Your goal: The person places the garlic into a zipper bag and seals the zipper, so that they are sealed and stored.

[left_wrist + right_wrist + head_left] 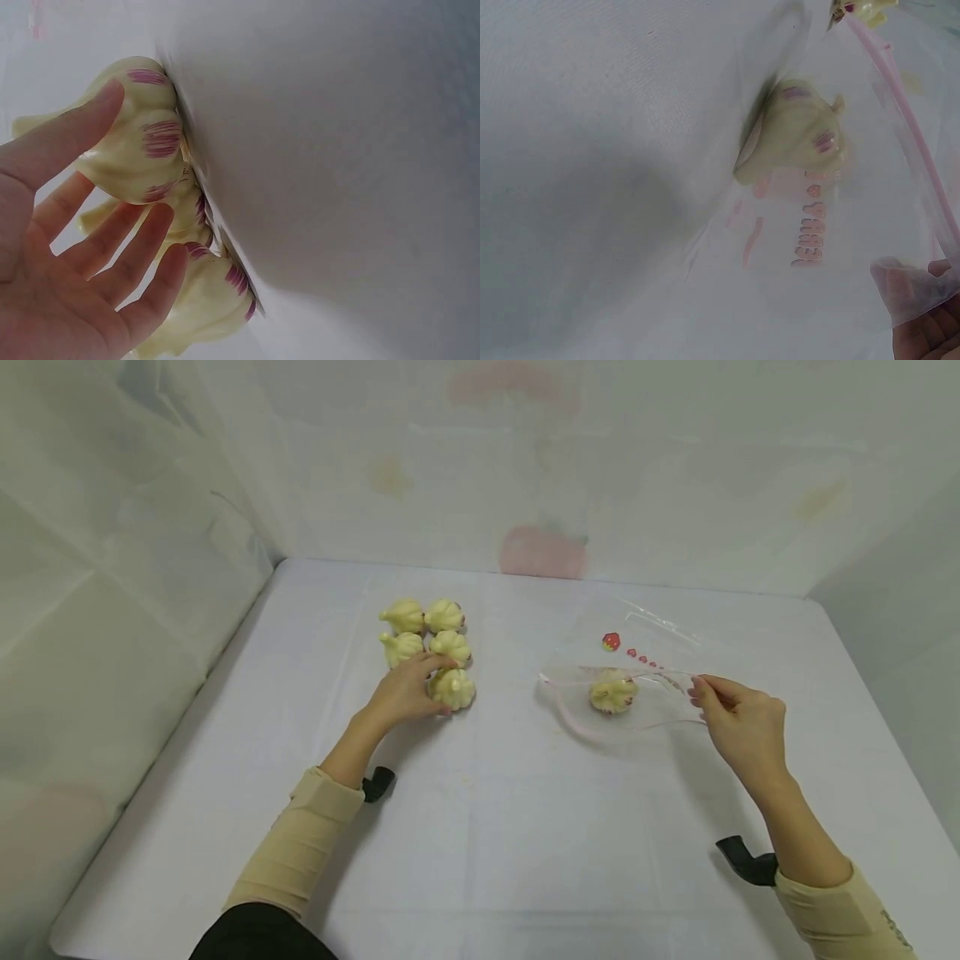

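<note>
Pale yellow garlic bulbs with purple streaks stand in two columns on the left of the table. My left hand (pixel 408 689) is at the nearest garlic bulb (pixel 453 690), thumb on its near side and fingers reaching round the far side. In the left wrist view the thumb (pixel 101 112) lies over this bulb (pixel 139 135), which rests on the table. To the right, my right hand (pixel 746 727) pinches the edge of a clear zip bag (pixel 562 706) with a pink seal and strawberry print, its mouth spread towards me. Inside the bag lies another garlic bulb (pixel 612 692).
Several other garlic bulbs, such as this one (pixel 402 616), stand close together behind the left hand. A white cloth covers the table (pixel 465 827), and pale sheeting (pixel 337 477) hangs behind it. Black curved pieces (pixel 746 860) stick out at both wrists.
</note>
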Tool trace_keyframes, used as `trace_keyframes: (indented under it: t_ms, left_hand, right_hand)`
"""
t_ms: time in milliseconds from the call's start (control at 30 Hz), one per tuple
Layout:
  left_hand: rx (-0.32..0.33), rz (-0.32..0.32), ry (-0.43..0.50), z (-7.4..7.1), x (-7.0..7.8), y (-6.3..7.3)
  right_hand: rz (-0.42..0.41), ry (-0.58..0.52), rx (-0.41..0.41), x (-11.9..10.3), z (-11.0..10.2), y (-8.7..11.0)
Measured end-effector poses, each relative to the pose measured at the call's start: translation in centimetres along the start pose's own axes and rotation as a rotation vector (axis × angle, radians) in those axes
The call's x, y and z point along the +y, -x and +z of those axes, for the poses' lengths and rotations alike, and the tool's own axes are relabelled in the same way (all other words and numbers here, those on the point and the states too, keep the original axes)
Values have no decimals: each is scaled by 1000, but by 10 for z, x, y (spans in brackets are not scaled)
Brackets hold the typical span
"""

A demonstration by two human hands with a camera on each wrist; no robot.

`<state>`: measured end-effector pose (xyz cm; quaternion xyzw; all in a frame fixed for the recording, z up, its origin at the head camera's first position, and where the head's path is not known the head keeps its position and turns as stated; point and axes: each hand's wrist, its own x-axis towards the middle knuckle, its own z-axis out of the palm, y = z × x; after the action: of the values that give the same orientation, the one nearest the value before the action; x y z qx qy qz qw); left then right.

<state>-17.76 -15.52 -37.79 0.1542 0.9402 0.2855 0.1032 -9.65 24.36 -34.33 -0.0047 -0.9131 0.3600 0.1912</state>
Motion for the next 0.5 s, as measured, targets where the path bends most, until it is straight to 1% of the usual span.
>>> trace_keyframes:
  t_ms: [133, 367, 500]
  left_hand:
    - [-3, 3, -5, 1, -1, -1]
    - [22, 26, -16, 2, -1, -1]
    - [13, 10, -7, 3, -1, -1]
  right_hand:
    - [0, 0, -4, 0, 0, 1]
    - [11, -3, -10, 0, -1, 1]
    - [5, -5, -7, -1, -1, 1]
